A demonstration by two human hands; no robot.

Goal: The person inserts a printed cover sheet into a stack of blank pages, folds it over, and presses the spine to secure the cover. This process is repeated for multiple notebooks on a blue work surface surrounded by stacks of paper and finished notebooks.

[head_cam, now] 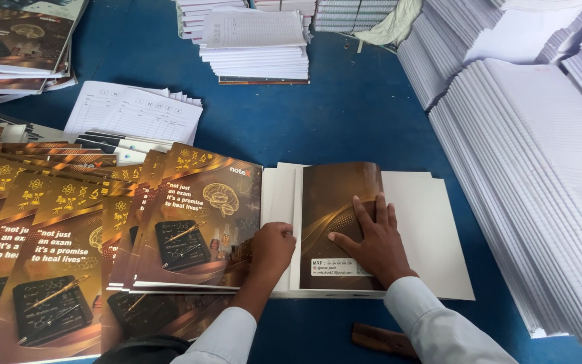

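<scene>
right hand (372, 236) flat on brown cover (338, 202) | left hand (271, 249) grips fanned covers (197, 216)

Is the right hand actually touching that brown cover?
Touching. The head view shows the right hand pressed flat, fingers spread, on the brown cover.

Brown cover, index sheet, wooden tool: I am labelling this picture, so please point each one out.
brown cover (335, 202), head view, on its upper bare part above the flat hand.
index sheet (136, 111), head view, on the middle of the top page.
wooden tool (378, 339), head view, on its middle.
</scene>
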